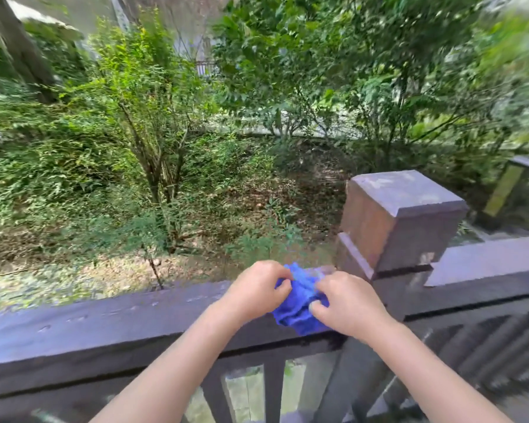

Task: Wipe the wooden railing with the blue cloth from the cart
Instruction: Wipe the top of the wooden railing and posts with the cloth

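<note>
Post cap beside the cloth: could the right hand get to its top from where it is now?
Probably yes. The right hand grips the blue cloth on the railing, just below-left of the post cap, and nothing stands between them.

The cloth lies on the railing, left of the post.

Two hands, left hand and right hand; one blue cloth; one railing post.

Bare forearms extended, left hand and right hand close together, fingers apparently pinched shut
</note>
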Demonstrator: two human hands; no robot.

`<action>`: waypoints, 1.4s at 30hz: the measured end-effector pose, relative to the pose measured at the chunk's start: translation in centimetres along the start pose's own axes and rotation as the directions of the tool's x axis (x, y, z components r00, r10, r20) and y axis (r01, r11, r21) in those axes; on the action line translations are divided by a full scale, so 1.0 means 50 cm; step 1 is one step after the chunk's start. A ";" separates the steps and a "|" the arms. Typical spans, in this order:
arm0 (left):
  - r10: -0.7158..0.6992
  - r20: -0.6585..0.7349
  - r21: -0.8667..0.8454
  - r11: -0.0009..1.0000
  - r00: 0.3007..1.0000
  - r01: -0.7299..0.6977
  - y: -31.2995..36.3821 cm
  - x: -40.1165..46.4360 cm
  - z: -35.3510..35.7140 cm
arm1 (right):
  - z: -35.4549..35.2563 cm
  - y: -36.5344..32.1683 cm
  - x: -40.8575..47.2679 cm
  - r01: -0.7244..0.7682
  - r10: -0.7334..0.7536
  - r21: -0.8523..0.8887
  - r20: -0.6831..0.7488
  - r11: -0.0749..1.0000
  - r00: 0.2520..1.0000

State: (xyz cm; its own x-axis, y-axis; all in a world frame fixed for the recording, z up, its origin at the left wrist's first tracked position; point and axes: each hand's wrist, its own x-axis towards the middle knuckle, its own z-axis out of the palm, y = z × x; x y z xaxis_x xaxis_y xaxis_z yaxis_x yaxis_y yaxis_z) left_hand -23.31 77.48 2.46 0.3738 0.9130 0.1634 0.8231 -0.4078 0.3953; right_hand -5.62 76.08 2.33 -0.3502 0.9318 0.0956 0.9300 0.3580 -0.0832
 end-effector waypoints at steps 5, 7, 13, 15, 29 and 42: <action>-0.062 -0.072 0.173 0.982 0.996 0.074 0.004 -0.013 0.057 | 0.042 -0.024 0.015 -0.142 0.149 0.110 -0.063 0.984 0.987; -0.074 0.035 0.274 0.960 0.997 0.062 0.004 -0.017 0.088 | 0.074 -0.032 0.012 -0.143 0.141 0.097 0.027 0.985 0.990; -0.092 0.047 0.297 0.952 0.995 0.074 -0.001 0.017 0.122 | 0.104 -0.018 0.031 -0.248 0.242 0.115 0.064 0.962 0.968; -0.097 0.085 0.296 0.953 0.992 0.068 0.002 0.046 0.120 | 0.102 -0.014 0.053 -0.270 0.263 0.134 0.071 0.954 0.962; -0.264 0.050 0.326 0.916 0.963 0.234 -0.107 -0.012 0.053 | 0.128 -0.132 0.141 -0.144 0.153 0.205 -0.027 0.968 0.988; -0.377 -0.047 0.315 0.873 0.925 0.372 -0.062 -0.119 0.076 | 0.131 -0.111 0.061 0.056 -0.059 0.141 0.019 0.988 0.998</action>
State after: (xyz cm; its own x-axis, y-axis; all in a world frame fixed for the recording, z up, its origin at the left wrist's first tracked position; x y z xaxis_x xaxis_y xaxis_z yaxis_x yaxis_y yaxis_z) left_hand -26.44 73.27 -3.17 0.0154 0.9989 0.0448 0.9924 -0.0207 0.1212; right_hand -12.59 77.30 -3.40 -0.4064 0.9101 0.0814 0.8839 0.4142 -0.2171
